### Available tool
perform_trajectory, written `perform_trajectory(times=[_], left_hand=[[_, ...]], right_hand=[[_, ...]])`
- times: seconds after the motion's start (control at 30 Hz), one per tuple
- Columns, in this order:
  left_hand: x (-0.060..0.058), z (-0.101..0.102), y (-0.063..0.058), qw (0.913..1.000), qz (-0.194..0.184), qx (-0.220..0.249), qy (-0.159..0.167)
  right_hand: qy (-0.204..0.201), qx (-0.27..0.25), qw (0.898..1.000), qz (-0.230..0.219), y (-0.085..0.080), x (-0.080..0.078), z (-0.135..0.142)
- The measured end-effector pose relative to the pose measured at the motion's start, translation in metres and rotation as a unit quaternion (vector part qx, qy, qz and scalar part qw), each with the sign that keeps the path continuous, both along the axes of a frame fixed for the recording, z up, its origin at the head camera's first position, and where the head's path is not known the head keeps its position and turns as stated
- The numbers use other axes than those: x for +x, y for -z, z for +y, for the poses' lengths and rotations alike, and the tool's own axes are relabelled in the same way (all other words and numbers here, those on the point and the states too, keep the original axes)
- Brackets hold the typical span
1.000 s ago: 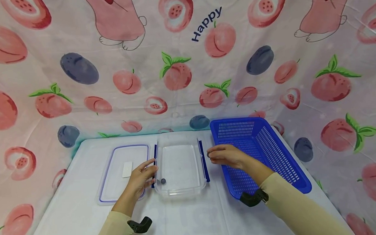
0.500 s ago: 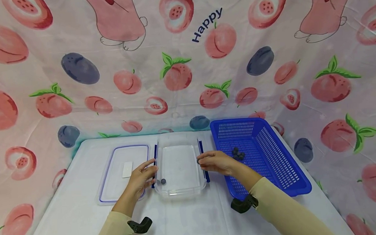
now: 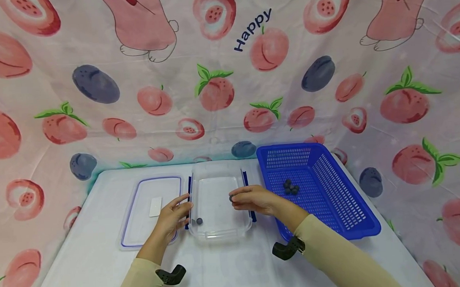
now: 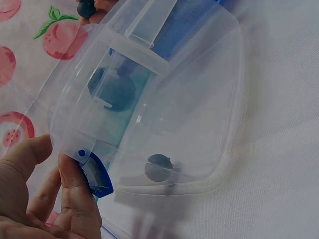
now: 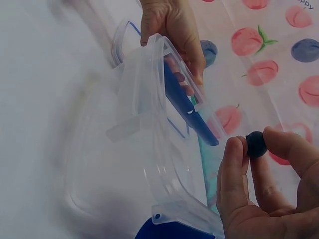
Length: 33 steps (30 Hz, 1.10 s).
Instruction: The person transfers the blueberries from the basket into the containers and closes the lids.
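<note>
My right hand (image 3: pixel 253 200) pinches a dark blueberry (image 5: pixel 256 144) between thumb and fingertips, above the right side of the clear plastic container (image 3: pixel 219 234). My left hand (image 3: pixel 172 217) holds the container's left side at the rim, beside a blue latch (image 4: pixel 97 175). Another blueberry (image 3: pixel 199 221) lies on the container's floor in the near left corner; it shows close up in the left wrist view. Several more blueberries (image 3: pixel 291 188) sit clustered in the blue plastic basket (image 3: pixel 330 178) to the right.
Left of the container lies its clear lid (image 3: pixel 141 205) with a blue seal, partly behind my left hand. A white cloth covers the table (image 3: pixel 234 270). At the back hangs a fruit-printed curtain (image 3: pixel 174 73).
My right hand has moved left from the basket's edge to over the container, carrying the blueberry. The blueberries in the basket have come into view. My left hand stays put.
</note>
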State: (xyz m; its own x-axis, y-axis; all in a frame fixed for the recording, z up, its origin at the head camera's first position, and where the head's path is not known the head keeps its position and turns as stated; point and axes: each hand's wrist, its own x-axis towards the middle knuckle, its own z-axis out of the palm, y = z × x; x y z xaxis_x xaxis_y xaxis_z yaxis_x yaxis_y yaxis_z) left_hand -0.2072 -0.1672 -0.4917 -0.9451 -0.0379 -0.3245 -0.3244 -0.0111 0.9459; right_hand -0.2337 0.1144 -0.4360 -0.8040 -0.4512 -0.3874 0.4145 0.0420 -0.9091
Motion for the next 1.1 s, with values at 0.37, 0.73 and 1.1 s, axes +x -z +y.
perform_trajectory(times=[0.37, 0.73, 1.1], left_hand=[[0.0, 0.0, 0.001, 1.0, 0.002, 0.001, 0.001], [0.001, 0.001, -0.001, 1.0, -0.001, -0.006, 0.004], [0.0, -0.001, 0.0, 1.0, 0.0, 0.0, 0.004]], right_hand=[[-0.01, 0.01, 1.0, -0.008, -0.001, 0.0, -0.016], [-0.002, 0.024, 0.999, -0.033, 0.007, -0.002, -0.031], [0.016, 0.042, 0.998, -0.051, 0.019, -0.011, -0.049]])
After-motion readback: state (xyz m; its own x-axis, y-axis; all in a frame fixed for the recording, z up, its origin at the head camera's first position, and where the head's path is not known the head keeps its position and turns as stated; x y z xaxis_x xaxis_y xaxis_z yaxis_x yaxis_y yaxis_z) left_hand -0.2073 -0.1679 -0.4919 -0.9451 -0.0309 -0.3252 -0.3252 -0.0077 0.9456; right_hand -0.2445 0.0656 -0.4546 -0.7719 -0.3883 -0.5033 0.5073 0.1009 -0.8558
